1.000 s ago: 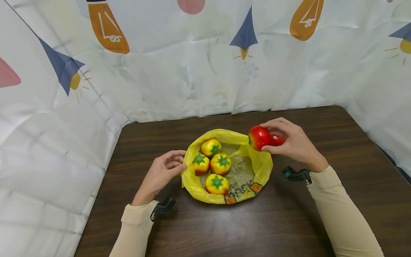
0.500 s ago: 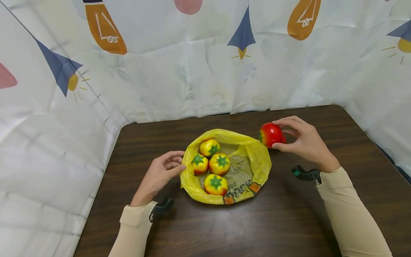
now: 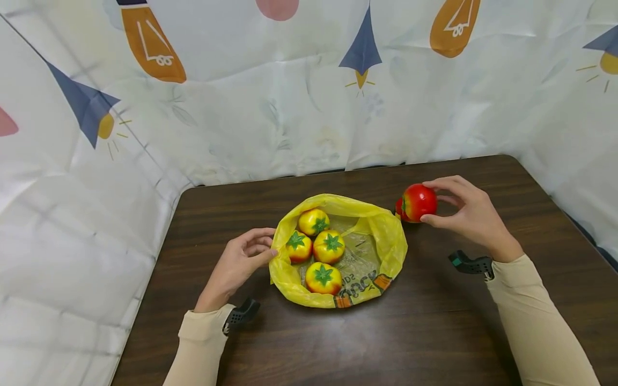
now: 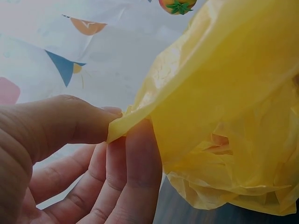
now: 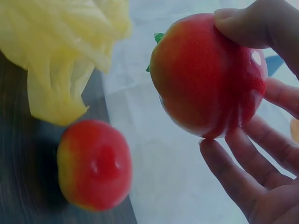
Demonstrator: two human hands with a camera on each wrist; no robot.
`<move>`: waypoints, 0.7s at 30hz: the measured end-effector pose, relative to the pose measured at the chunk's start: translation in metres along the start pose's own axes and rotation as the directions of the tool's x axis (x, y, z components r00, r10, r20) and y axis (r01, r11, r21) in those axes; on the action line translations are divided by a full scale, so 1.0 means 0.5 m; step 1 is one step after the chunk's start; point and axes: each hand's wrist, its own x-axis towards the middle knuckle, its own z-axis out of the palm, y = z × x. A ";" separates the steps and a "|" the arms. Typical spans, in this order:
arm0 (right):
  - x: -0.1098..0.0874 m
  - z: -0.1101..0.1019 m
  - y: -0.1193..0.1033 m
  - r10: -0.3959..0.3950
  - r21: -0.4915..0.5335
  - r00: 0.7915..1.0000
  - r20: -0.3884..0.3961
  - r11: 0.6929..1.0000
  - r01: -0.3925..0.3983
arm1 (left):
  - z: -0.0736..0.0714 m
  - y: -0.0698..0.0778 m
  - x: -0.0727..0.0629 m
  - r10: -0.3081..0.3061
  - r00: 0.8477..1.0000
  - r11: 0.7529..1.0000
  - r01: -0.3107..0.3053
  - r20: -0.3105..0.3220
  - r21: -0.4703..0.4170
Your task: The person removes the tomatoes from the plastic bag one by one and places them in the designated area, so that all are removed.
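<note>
A yellow plastic bag [image 3: 394,241] stands with its mouth spread wide on the table. Several toy tomatoes [image 3: 329,247], yellow and red with green star-shaped leaves, lie toward its left side. My left hand [image 3: 240,264] pinches the bag's left rim between thumb and fingers, seen closely in the left wrist view. To the right of the bag, my right hand [image 3: 470,217] holds a red toy tomato [image 3: 421,202] above the table by thumb and fingertips. A second red tomato [image 5: 96,165] rests on the table beside the bag, partly hidden in the head view behind the held one.
The dark wood-grain table [image 3: 367,348] ends at the back against a white printed cloth [image 3: 232,118], which also hangs along the left and right sides. A small black device is strapped on each wrist.
My right hand has moved right, away from the bag, with the tomato in its fingers. The second tomato now shows left of the held one. My left hand keeps its hold on the rim.
</note>
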 end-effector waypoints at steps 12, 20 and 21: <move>-0.015 -0.021 0.034 0.064 -0.023 0.998 0.000 0.998 -0.064 | 0.000 0.000 -0.001 -0.024 0.999 1.000 0.024 -0.021 0.016; -0.026 -0.032 0.057 0.114 -0.045 0.993 0.003 0.992 -0.114 | 0.000 0.000 0.001 -0.022 0.999 0.999 0.023 -0.024 0.026; -0.026 -0.034 0.060 0.119 -0.048 0.993 0.002 0.992 -0.119 | 0.000 0.000 0.001 -0.023 0.999 0.999 0.023 -0.023 0.025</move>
